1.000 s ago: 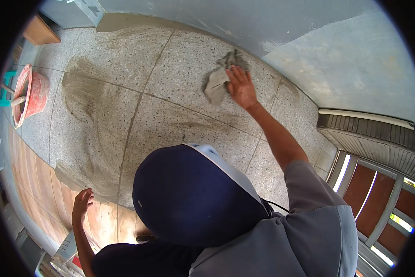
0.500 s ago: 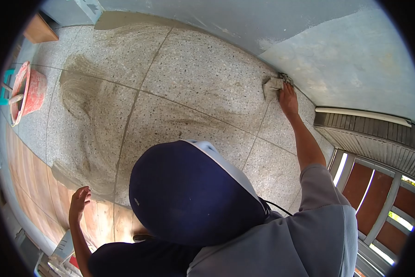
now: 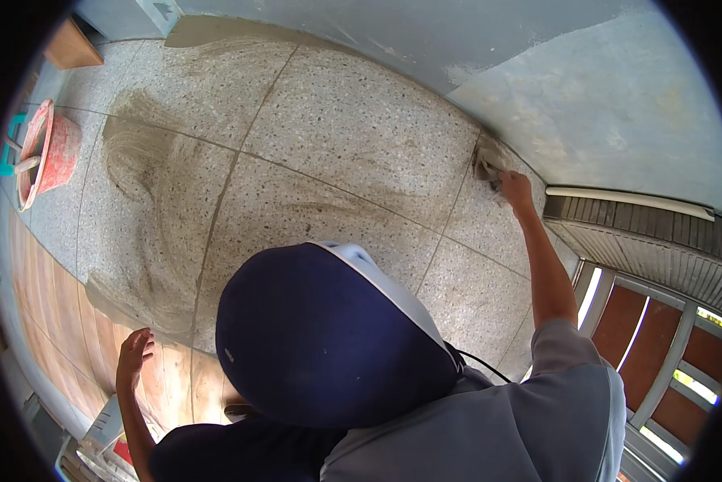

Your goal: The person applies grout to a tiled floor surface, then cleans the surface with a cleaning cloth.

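My right hand [image 3: 517, 190] is closed on a grey flat scraper [image 3: 488, 170], held tilted against the speckled floor tiles [image 3: 361, 104] near the foot of the wall. Grey-brown paste [image 3: 497, 151] lies around the blade, beside a tile joint. The fingers hide most of the scraper's grip, so its exact shape is hard to make out. Off to the lower left, my left hand [image 3: 138, 353] hangs with loosely bent fingers apart and nothing in it, over wood-look flooring [image 3: 63, 305].
A red bucket [image 3: 62, 153] with tool handles in it stands at the left. Smeared paste [image 3: 140, 157] covers several tiles, with a thicker band [image 3: 208, 32] along the wall [image 3: 361, 40]. A slatted vent [image 3: 634, 233] and a brown-panelled gate [image 3: 650, 345] are at the right.
My right hand has drawn the scraper back from the wall and slightly toward me, turning the blade more edge-on. Paste now shows on the floor there. My left hand has hardly moved.
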A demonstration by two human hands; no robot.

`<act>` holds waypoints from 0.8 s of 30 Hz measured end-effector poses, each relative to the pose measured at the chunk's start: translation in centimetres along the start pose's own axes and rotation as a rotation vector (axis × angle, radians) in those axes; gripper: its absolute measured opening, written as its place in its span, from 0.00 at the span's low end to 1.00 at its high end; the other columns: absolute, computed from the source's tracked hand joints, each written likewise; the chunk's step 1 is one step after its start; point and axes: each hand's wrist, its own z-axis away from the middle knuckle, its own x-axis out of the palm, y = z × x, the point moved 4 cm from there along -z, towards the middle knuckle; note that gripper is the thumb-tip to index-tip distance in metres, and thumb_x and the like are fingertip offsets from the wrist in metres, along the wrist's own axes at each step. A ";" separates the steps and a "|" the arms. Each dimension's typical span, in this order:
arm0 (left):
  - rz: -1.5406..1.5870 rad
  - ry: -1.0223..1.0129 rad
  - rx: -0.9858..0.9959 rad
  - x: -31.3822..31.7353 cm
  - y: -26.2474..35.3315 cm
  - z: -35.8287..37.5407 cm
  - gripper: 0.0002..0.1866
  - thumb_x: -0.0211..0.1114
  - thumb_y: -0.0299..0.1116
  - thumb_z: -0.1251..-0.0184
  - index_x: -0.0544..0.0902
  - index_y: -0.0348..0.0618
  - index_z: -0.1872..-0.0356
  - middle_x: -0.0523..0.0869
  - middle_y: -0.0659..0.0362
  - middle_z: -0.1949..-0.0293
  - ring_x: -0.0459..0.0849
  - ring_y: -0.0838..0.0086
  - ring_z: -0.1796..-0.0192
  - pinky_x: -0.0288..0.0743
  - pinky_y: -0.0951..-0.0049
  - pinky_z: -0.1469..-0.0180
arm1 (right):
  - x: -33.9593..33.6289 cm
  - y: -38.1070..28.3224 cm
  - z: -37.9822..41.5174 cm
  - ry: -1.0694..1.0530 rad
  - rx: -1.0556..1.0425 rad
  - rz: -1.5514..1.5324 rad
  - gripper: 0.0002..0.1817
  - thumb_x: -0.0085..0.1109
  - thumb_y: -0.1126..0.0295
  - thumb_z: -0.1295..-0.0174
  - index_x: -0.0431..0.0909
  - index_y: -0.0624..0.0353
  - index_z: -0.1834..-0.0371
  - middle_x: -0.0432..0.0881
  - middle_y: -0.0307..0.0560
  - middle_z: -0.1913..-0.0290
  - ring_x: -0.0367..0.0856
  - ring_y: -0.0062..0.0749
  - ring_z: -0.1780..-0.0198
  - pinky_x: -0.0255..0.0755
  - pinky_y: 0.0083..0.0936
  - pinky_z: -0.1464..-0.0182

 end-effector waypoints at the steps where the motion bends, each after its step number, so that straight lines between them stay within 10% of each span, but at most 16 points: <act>1: -0.004 -0.003 -0.007 -0.1 0.1 0.0 0.37 0.64 0.62 0.26 0.77 0.40 0.31 0.83 0.48 0.39 0.82 0.55 0.36 0.77 0.55 0.37 | -1.1 -1.3 0.7 -0.035 0.011 -0.164 0.19 0.57 0.61 0.32 0.87 0.68 0.54 0.89 0.62 0.58 0.87 0.53 0.61 0.78 0.42 0.56; 5: -0.028 0.009 0.006 -0.1 1.4 0.8 0.37 0.64 0.62 0.27 0.78 0.40 0.31 0.83 0.47 0.38 0.81 0.54 0.35 0.76 0.53 0.35 | -1.1 0.8 -0.7 -0.042 0.094 -0.558 0.23 0.58 0.56 0.30 0.86 0.63 0.45 0.89 0.59 0.57 0.87 0.46 0.53 0.77 0.37 0.51; 10: -0.024 -0.047 -0.001 -0.6 -0.2 0.3 0.37 0.65 0.61 0.27 0.78 0.41 0.32 0.82 0.46 0.37 0.80 0.54 0.33 0.75 0.52 0.34 | 4.1 1.2 -1.2 0.294 -0.030 0.196 0.32 0.58 0.58 0.33 0.72 0.51 0.25 0.73 0.65 0.31 0.74 0.64 0.34 0.72 0.50 0.35; 21: 0.039 -0.033 -0.056 -0.3 -1.6 1.4 0.32 0.63 0.57 0.24 0.79 0.42 0.32 0.85 0.49 0.39 0.82 0.59 0.35 0.78 0.58 0.37 | 13.4 -18.4 16.0 0.259 -0.555 -0.100 0.33 0.62 0.81 0.46 0.78 0.56 0.32 0.74 0.68 0.40 0.73 0.63 0.45 0.70 0.52 0.41; 24: -0.041 0.009 0.008 -1.9 -2.7 0.5 0.26 0.63 0.52 0.22 0.81 0.43 0.35 0.89 0.58 0.49 0.87 0.71 0.49 0.81 0.70 0.48 | 17.6 -26.9 20.3 0.087 -0.740 -0.187 0.31 0.62 0.81 0.44 0.79 0.56 0.33 0.74 0.65 0.39 0.73 0.62 0.43 0.70 0.50 0.40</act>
